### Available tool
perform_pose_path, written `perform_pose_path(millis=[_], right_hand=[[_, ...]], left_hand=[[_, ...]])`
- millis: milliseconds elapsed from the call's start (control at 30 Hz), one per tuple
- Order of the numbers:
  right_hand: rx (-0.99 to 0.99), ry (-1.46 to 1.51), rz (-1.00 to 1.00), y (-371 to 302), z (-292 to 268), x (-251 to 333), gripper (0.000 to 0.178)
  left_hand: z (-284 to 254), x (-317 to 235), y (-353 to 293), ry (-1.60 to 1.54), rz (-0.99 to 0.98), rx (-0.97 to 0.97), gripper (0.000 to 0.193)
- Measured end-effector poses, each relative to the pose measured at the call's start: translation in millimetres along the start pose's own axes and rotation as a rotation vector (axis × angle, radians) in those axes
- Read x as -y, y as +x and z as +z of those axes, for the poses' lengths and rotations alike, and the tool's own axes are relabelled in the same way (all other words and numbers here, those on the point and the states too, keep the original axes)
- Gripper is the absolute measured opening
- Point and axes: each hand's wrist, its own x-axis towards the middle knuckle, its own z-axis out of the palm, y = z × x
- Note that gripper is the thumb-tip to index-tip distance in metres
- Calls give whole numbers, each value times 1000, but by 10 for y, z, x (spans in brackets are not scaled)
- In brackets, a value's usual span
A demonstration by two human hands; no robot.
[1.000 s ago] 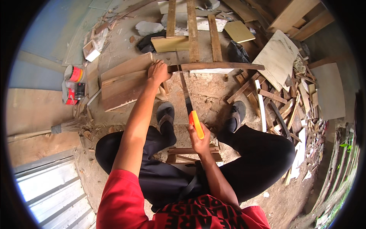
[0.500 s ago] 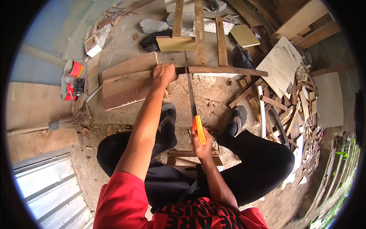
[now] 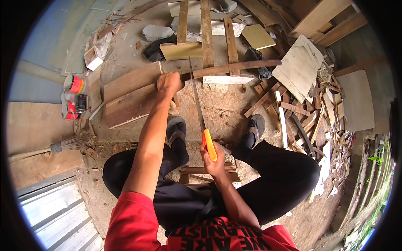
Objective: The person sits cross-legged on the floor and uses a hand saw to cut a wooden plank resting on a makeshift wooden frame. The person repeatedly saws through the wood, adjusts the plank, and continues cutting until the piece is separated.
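My right hand (image 3: 213, 162) is closed around the yellow-orange handle of a handsaw (image 3: 198, 102). The saw's blade runs away from me and crosses a long, narrow brown wooden strip (image 3: 236, 67) just right of my left hand (image 3: 170, 83). That hand is closed over the strip's left part and presses it at the edge of a low wooden board (image 3: 130, 88). Rightward from the blade, the strip juts out over the ground. Whether the blade has cut into the wood is too small to tell.
Scrap wood (image 3: 307, 115) is heaped on the right beside a pale panel (image 3: 299, 69). Long planks (image 3: 207, 35) lie ahead, near a white piece (image 3: 228, 79). Cans (image 3: 74, 84) and a broom (image 3: 67, 144) are at left. A small wooden stool (image 3: 208, 169) is between my legs.
The saw has come slightly toward me across the strip, with less blade beyond it. The whole view has turned a little; my left hand keeps its hold.
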Motion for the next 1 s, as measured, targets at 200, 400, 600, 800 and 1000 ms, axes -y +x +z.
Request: perform_pose_path(millis=[200, 400, 600, 800, 1000], right_hand=[[-3, -66, 18, 51, -94, 163, 28], [49, -70, 16, 64, -111, 155, 22], [83, -88, 92, 65, -114, 211, 25], [0, -10, 170, 72, -227, 305, 26], [22, -61, 35, 21, -211, 241, 24]], left_hand=[[-176, -152, -92, 5, -31, 93, 23], [-91, -95, -50, -23, 17, 29, 22], [237, 189, 32, 147, 358, -329, 25], [69, -72, 31, 69, 144, 46, 23], [-17, -110, 51, -33, 71, 153, 26]])
